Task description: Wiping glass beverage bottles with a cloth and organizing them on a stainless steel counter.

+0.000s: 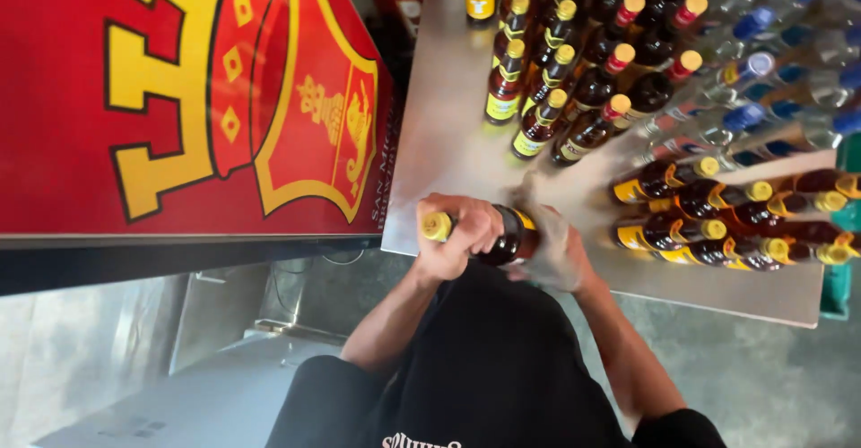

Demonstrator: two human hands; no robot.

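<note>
Holding the dark bottle (502, 234) sideways at the near edge of the metal table (448, 134), you have nothing under it but the floor. Your left hand (459, 237) is wrapped fully around the neck just behind the yellow cap (437, 226), a firm closed grip. Your right hand (554, 249) is blurred; it looks pressed against the bottle's body, but how far its fingers close you cannot tell from this view. If that hand slides on the glass, the weight would swing on the neck grip and the bottle could drop. Crowded just beyond are the upright bottles (556, 112) and the yellow-capped rows (717, 219); a careless swing could knock those over.
</note>
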